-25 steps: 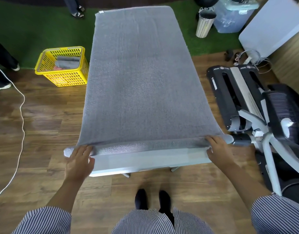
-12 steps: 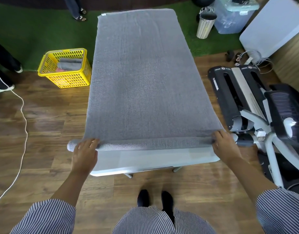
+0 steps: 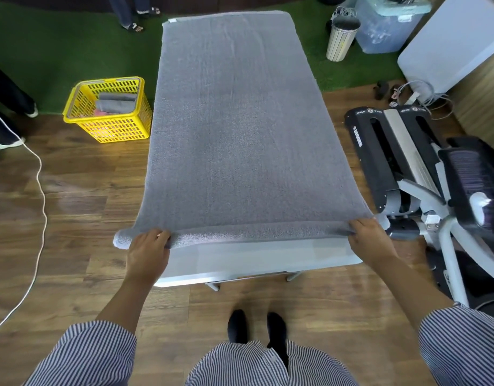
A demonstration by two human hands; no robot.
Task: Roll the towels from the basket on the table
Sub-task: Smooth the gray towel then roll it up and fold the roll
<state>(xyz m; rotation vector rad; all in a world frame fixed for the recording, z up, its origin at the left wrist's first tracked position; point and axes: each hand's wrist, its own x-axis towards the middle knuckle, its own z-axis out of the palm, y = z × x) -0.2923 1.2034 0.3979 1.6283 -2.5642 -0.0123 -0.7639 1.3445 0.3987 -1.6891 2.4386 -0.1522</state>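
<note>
Towel [image 3: 234,129] flat on table [image 3: 254,260], near edge rolled, left hand [image 3: 148,253] and right hand [image 3: 371,242] grip curled round roll

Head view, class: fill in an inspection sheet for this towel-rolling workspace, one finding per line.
Surface: white table, almost fully covered; only the near strip is bare.
Job's things: grey towel spread flat, its near edge rolled into a thin roll; yellow basket on the floor at the left with folded towels inside.
Clutter: nothing seen on the table.
Grippers: left hand and right hand each hold an end of the roll, fingers curled over it.
Cables: white cord across the floor at the left.
Surroundings: exercise machine at the right, bin on the green turf.
</note>
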